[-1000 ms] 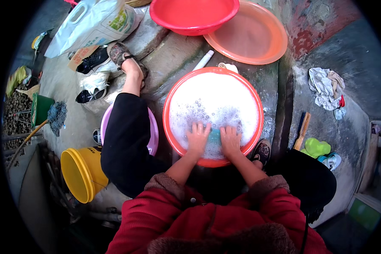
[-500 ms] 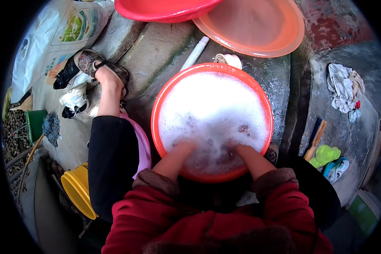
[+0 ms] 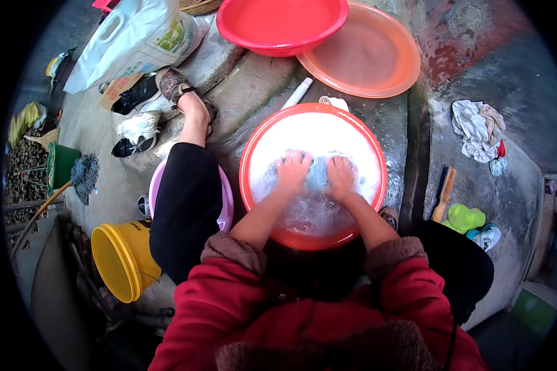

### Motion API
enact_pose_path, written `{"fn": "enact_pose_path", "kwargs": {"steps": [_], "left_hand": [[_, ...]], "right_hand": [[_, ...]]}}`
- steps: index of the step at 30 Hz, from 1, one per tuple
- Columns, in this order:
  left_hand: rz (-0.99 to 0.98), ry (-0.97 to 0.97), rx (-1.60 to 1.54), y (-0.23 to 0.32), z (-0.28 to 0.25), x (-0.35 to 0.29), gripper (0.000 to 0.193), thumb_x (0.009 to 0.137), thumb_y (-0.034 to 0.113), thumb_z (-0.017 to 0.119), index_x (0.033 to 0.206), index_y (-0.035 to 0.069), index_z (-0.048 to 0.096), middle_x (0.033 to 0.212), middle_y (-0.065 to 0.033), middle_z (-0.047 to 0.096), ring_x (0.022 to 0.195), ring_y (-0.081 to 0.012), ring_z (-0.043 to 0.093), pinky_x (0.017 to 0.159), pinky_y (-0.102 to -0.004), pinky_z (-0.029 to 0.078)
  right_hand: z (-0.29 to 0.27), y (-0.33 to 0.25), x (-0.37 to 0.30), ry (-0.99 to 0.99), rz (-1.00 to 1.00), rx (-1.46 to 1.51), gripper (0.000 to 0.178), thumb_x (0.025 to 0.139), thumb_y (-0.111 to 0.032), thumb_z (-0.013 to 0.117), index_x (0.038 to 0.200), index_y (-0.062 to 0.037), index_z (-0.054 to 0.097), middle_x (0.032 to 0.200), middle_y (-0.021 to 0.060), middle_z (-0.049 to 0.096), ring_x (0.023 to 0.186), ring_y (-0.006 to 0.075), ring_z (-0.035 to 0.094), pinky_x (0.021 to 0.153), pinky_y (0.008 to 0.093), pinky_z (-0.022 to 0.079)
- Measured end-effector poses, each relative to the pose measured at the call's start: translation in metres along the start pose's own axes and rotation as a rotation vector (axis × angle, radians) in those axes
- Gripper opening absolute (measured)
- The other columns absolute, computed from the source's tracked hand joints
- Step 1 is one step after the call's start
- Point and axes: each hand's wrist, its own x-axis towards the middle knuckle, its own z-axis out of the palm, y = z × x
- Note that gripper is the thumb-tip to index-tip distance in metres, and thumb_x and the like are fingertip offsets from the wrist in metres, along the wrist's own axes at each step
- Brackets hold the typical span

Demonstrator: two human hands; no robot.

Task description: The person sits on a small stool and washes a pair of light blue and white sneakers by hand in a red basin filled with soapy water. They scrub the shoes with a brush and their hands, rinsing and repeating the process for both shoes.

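Note:
An orange-red basin (image 3: 249, 207) full of white suds (image 3: 315, 133) stands between my knees. My left hand (image 3: 293, 172) lies in the foam left of the middle, its fingers stretched away from me and somewhat apart. Beside it my right hand (image 3: 340, 177) rests the same way, its fingers slightly blurred. A pale bluish patch (image 3: 317, 174) shows between the two hands; whether it is cloth or water I cannot make out. Nothing gripped can be seen in either hand. Cloudy, bubbly water fills the basin's near side.
A red basin (image 3: 283, 46) and a flat orange basin (image 3: 408, 65) sit beyond. To the left are shoes (image 3: 136, 127), a purple basin (image 3: 227, 207) and a yellow bucket (image 3: 145, 247). Rightward lie crumpled cloths (image 3: 473, 130), a wooden-handled brush (image 3: 444, 193) and a green item (image 3: 464, 217).
Both hands have come up out of the suds and moved away from me to the basin's middle. They were under the foam before. The whole view has shifted a little.

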Motion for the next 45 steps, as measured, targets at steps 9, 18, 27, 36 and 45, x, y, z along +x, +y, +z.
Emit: {"fn": "enact_pose_path", "kwargs": {"steps": [9, 18, 27, 36, 45], "left_hand": [[0.113, 0.477, 0.006, 0.003, -0.056, -0.072, 0.122, 0.045, 0.023, 0.092, 0.151, 0.029, 0.031, 0.131, -0.0170, 0.044, 0.126, -0.0344, 0.041, 0.101, -0.0571, 0.032], [0.074, 0.372, 0.039, 0.008, -0.018, -0.123, 0.123, 0.045, 0.028, 0.094, 0.150, 0.024, 0.030, 0.132, -0.0175, 0.044, 0.124, -0.0347, 0.042, 0.101, -0.0568, 0.032], [-0.003, 0.303, 0.099, 0.006, 0.047, -0.110, 0.106, 0.061, 0.024, 0.086, 0.150, 0.030, 0.029, 0.142, -0.0174, 0.040, 0.128, -0.0356, 0.041, 0.099, -0.0591, 0.037], [-0.127, -0.069, -0.161, -0.003, 0.106, -0.076, 0.060, 0.086, 0.013, 0.059, 0.143, 0.026, 0.045, 0.137, -0.0193, 0.048, 0.119, -0.0366, 0.053, 0.091, -0.0511, 0.048], [-0.131, -0.658, -0.216, -0.027, 0.113, -0.013, 0.045, 0.084, 0.020, 0.064, 0.129, 0.021, 0.058, 0.122, -0.0183, 0.060, 0.111, -0.0342, 0.061, 0.094, -0.0483, 0.048]], "right_hand": [[-0.092, -0.060, -0.104, 0.611, -0.198, 0.045, 0.083, 0.054, -0.026, 0.088, 0.127, -0.0076, 0.052, 0.125, 0.0104, 0.053, 0.121, 0.0275, 0.048, 0.101, 0.0507, 0.031], [-0.051, -0.069, -0.147, 0.561, -0.253, 0.037, 0.084, 0.053, -0.024, 0.087, 0.126, -0.0069, 0.051, 0.124, 0.0108, 0.052, 0.119, 0.0276, 0.048, 0.098, 0.0494, 0.032], [0.001, -0.048, -0.124, 0.363, -0.137, 0.021, 0.067, 0.060, -0.012, 0.080, 0.121, -0.0094, 0.053, 0.117, 0.0102, 0.052, 0.116, 0.0286, 0.049, 0.099, 0.0529, 0.033], [0.053, -0.020, -0.074, -0.152, -0.014, 0.078, 0.062, 0.076, -0.010, 0.065, 0.136, -0.0074, 0.048, 0.142, 0.0198, 0.043, 0.134, 0.0371, 0.039, 0.105, 0.0555, 0.036], [0.035, -0.004, -0.019, -0.825, -0.094, 0.119, 0.067, 0.078, -0.020, 0.067, 0.140, -0.0061, 0.044, 0.147, 0.0202, 0.039, 0.137, 0.0388, 0.036, 0.111, 0.0516, 0.031]]}}
